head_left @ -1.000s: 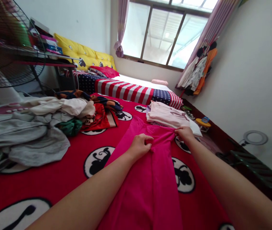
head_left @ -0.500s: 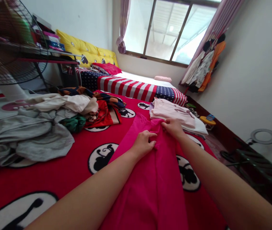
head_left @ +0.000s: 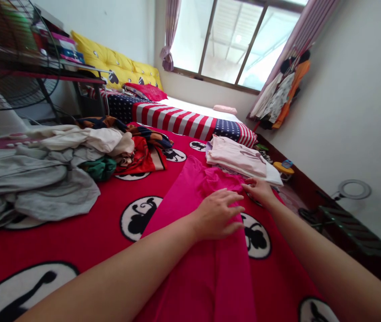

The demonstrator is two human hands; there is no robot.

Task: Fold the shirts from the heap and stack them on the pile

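Pink cloth [head_left: 204,277] lies lengthwise on the red blanket [head_left: 69,250], running from my 6 o'clock toward 12. My left grip [head_left: 217,214] is spread flat on it; my right grip [head_left: 259,191] sits curled at the cloth's far edge, and I cannot tell whether it pinches anything. Flattening looks like the step in hand, and that far edge seems to call for evening out. Folded pale stack [head_left: 235,156] lies just beyond, at 1 o'clock; grey heap [head_left: 36,188] sits at 10.
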